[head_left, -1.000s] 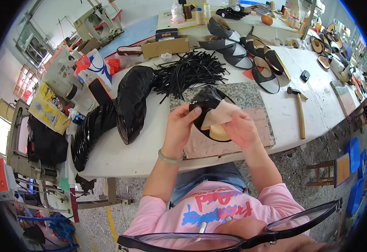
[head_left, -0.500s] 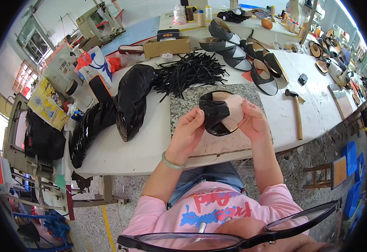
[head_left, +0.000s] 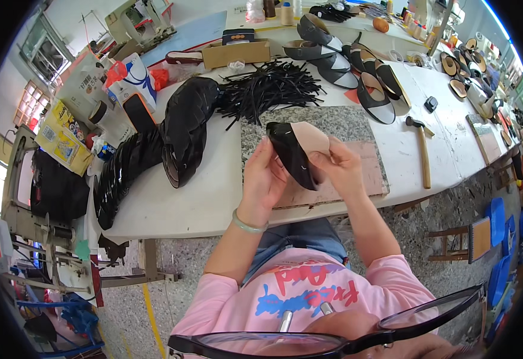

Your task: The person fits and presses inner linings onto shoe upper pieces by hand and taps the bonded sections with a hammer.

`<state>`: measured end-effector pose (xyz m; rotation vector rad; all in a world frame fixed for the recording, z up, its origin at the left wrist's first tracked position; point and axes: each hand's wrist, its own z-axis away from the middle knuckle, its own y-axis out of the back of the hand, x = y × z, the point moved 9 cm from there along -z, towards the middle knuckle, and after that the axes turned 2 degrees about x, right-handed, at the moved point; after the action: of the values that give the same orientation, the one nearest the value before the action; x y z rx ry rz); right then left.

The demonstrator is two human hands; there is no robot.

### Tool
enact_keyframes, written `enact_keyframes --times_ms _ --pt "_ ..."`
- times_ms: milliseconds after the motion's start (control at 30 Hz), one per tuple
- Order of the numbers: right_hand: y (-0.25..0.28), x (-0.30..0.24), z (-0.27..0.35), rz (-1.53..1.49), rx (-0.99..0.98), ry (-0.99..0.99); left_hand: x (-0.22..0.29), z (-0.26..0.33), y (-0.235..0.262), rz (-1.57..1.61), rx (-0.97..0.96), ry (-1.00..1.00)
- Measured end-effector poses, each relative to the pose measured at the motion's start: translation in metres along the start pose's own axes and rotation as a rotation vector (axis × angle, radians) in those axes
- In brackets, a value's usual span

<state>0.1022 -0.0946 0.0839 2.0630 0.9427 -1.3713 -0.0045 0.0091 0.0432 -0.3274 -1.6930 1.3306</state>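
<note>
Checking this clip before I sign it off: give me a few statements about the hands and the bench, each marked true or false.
1. Both hands hold one glossy black piece with a tan lining. True: the left hand and right hand grip the black and tan piece together.
2. The hammer is in the right hand. False: the hammer lies on the white table, to the right of the hands.
3. A pile of thin black strips lies beyond the grey stone slab. True.
4. The left wrist is bare. False: it wears a pale green bangle.
</note>
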Motion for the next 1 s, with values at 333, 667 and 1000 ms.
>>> enact_keyframes --times_ms 333,667,1000 --pt "-0.015 -0.003 -0.005 -0.422 -0.355 -0.440 0.010 0.023 -0.016 0.057 -0.099 -0.031" --pt "-0.004 -0.057 -0.018 0.242 -0.732 -0.244 0.054 0.020 0.002 -0.908 0.074 -0.277" --pt "0.006 -0.058 -0.005 0.549 -0.991 -0.128 -0.006 0.014 -0.094 -0.944 -0.878 0.108"
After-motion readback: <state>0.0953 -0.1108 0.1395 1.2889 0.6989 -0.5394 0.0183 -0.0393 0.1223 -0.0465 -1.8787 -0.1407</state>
